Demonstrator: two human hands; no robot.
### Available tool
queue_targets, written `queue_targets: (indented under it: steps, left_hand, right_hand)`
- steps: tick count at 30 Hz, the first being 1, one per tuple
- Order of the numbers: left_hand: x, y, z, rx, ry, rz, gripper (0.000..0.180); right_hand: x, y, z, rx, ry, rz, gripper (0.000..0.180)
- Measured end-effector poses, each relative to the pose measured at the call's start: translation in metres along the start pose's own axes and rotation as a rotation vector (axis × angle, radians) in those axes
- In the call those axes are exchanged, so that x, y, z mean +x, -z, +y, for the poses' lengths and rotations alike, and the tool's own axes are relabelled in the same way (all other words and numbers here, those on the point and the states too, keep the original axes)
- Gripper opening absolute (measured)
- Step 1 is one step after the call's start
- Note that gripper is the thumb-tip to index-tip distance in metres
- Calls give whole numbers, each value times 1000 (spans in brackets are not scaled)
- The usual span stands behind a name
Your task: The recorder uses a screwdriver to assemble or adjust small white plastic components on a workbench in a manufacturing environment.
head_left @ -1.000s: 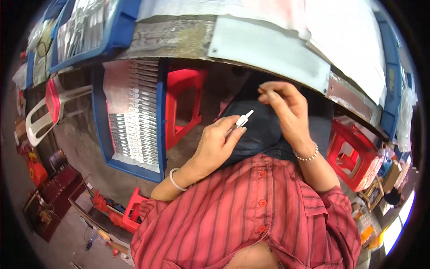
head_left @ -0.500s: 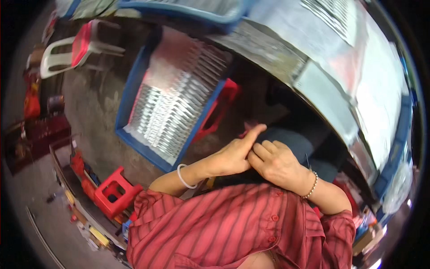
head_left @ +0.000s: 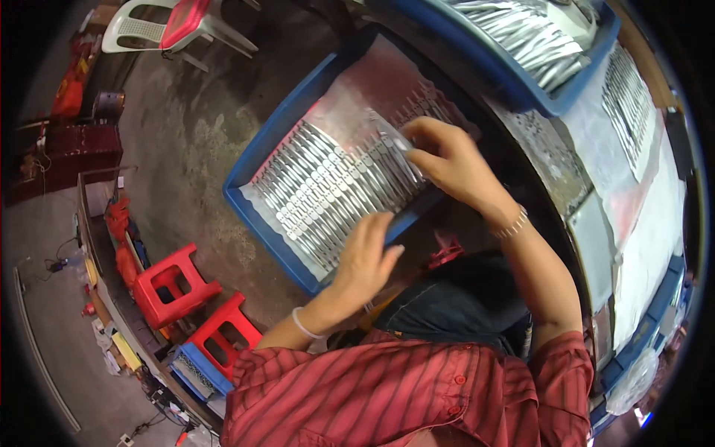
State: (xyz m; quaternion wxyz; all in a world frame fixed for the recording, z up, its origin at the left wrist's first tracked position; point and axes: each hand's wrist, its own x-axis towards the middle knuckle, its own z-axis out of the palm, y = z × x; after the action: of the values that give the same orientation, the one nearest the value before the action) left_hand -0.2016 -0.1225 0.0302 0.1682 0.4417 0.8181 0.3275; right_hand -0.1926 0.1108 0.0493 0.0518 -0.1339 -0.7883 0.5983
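I'd square the silvery piece (head_left: 390, 130) pinched in my right hand (head_left: 456, 165) to the metal rows (head_left: 320, 182) beside its fingers, left hand (head_left: 363, 257) unclenched.

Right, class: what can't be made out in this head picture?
Head view:
Whether the right hand grips one of the slim silver metal pieces: its fingers and blur hide this.
Fine detail of the left hand: blurred.
Part of the white plastic chair with red seat: cut off by the top edge.

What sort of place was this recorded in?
Likely a small workshop: a blue plastic bin holding rows of slim silvery pieces, a worktable covered in white sheets, and red plastic stools.
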Motion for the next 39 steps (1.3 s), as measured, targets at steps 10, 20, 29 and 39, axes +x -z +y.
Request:
queue_targets:
  steps: [10, 20, 29, 39]
  left_hand:
    - [-9, -23, -8, 104, -67, 103, 50]
    - [-11, -17, -13, 34, -48, 133, 47]
    - [-12, -14, -9, 34, -56, 130, 45]
    - [-19, -31, -22, 72, -148, 83, 43]
  right_hand:
    - [108, -103, 61, -182, 2, -12, 27]
    - [116, -116, 52, -319, -10, -24, 22]
    - [119, -110, 57, -325, 90, -82, 20]
    - [127, -135, 75, -313, 350, 154, 12]
